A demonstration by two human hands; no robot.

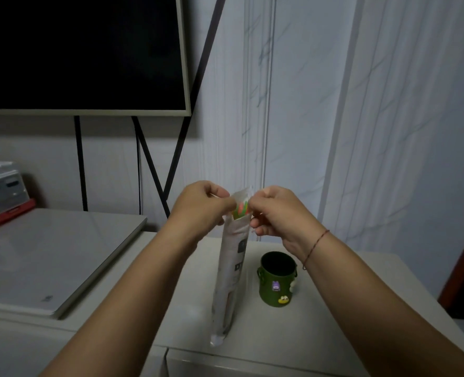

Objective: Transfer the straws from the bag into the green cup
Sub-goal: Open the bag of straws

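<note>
The fingers (226, 204) of the left hand (198, 205) and those of the right hand (277, 210) pinch opposite edges of the mouth of the long, narrow, pale plastic bag (232, 262), which stands upright with its foot on the white table (334, 308). Pink and green straws (240, 209) show inside the opening, none drawn out. The dark green cup with cartoon stickers (277, 278) stands just beside the bag on the right; its visible interior looks dark and empty. By my reading the transfer has barely begun: opening first, every straw still to move.
</note>
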